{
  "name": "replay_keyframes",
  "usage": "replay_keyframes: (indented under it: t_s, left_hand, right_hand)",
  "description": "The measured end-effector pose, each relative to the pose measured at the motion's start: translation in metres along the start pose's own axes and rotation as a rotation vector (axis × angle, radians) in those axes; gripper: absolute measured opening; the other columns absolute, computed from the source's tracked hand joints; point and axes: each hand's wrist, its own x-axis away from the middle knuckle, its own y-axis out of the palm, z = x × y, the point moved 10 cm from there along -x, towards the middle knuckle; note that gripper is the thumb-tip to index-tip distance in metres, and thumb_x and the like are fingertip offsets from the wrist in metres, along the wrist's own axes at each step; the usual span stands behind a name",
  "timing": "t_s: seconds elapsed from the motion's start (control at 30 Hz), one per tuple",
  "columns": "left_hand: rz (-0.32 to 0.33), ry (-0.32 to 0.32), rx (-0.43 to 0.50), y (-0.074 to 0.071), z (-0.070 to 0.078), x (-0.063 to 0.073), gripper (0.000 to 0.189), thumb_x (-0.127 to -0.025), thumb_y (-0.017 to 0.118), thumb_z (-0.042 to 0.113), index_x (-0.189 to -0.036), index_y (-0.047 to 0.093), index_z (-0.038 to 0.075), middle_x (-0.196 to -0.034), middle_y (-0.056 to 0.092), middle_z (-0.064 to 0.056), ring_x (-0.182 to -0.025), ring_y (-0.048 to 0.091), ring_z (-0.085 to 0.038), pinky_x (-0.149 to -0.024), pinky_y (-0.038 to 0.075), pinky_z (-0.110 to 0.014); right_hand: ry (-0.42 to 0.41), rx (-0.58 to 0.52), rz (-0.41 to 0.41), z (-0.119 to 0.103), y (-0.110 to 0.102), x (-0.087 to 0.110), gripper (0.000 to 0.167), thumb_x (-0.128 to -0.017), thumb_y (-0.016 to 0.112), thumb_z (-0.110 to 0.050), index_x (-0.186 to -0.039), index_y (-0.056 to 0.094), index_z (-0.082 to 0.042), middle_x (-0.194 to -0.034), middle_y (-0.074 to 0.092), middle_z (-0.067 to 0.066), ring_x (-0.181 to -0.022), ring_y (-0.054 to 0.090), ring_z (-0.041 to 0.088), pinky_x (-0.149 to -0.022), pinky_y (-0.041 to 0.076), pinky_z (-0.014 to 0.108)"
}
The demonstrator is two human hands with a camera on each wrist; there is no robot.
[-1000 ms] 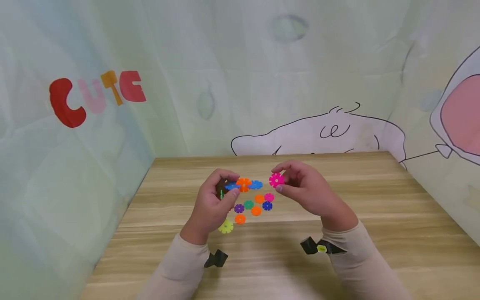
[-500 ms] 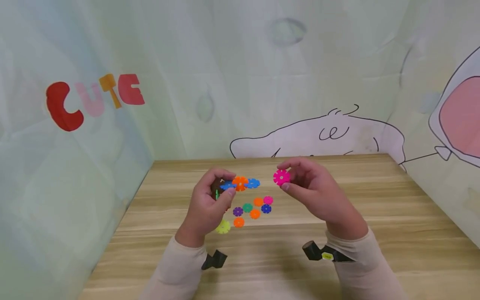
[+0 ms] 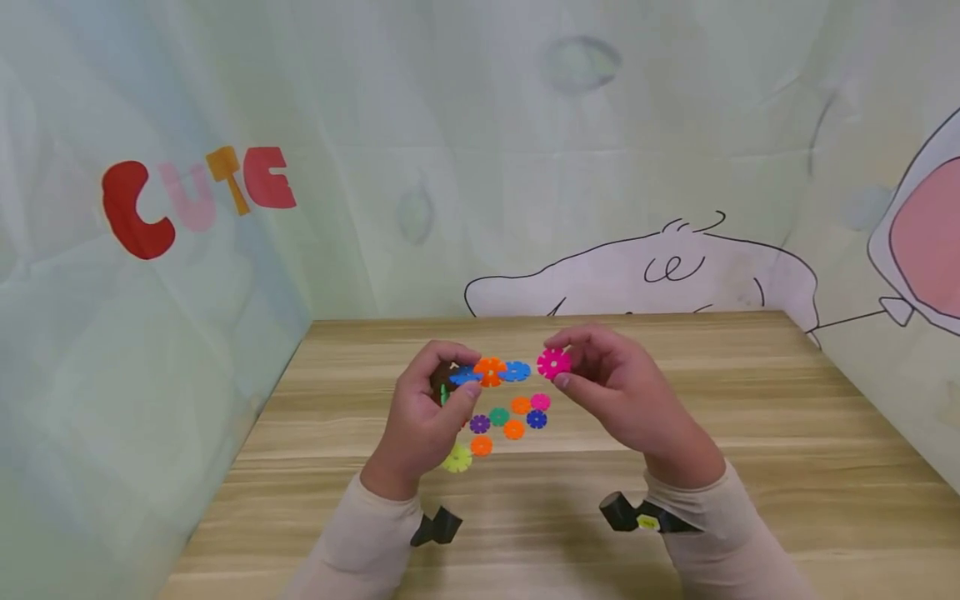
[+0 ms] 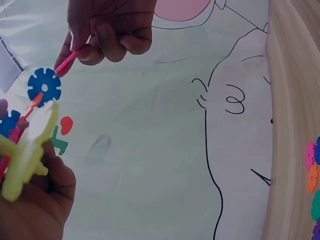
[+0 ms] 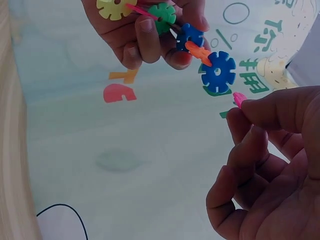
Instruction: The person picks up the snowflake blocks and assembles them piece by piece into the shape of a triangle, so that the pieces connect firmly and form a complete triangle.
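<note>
My left hand grips a chain of notched plastic discs above the table. Its outer end, in the head view, has an orange disc between two blue ones, the outermost being a blue disc. Further along, a green disc, a pink one and a yellow disc show in the right wrist view, partly hidden by fingers. Between thumb and fingertips my right hand pinches a pink disc, edge-on to the wrist cameras. A narrow gap separates it from the outermost blue disc in the head view.
On the wooden table below the hands lie several loose discs, among them a purple disc, a dark blue disc and an orange disc. A printed cloth backdrop rises behind and beside the table.
The pink disc first moved right, away from the chain, then came back left with my right hand, close to the outermost blue disc. My left hand keeps its grip, shifting slightly.
</note>
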Motion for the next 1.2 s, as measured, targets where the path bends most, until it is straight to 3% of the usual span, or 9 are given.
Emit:
replay_keyframes:
  t_s: [0.5,0.9,1.2]
  left_hand:
    - [-0.007,-0.018,-0.029,0.003,0.0,0.0,0.026,-0.095,0.06,-0.003,-0.12,0.061,0.003,-0.104,0.06,-0.01,-0.074,0.053,-0.018,-0.061,0.049,-0.022]
    - [-0.025,-0.036,0.014,0.009,-0.009,0.001,0.025,-0.097,0.059,-0.003,-0.122,0.059,0.003,-0.103,0.059,-0.01,-0.072,0.052,-0.017,-0.062,0.047,-0.022]
    - [-0.034,-0.05,0.011,0.013,-0.013,0.001,0.024,-0.098,0.058,-0.001,-0.122,0.058,0.002,-0.098,0.056,-0.011,-0.077,0.054,-0.019,-0.066,0.05,-0.022]
  right_hand:
    - [-0.003,0.026,0.009,0.002,0.007,0.0,0.03,-0.097,0.07,0.001,-0.124,0.072,-0.011,-0.095,0.071,0.007,-0.078,0.066,0.026,-0.065,0.058,0.029]
    - [-0.005,0.023,0.064,0.007,0.009,-0.003,0.028,-0.097,0.07,0.0,-0.123,0.074,-0.009,-0.094,0.072,0.012,-0.072,0.061,0.023,-0.061,0.053,0.026]
    - [0.01,0.031,0.086,0.012,0.008,-0.005,0.028,-0.096,0.071,0.001,-0.122,0.075,-0.009,-0.093,0.072,0.008,-0.072,0.06,0.023,-0.061,0.052,0.026]
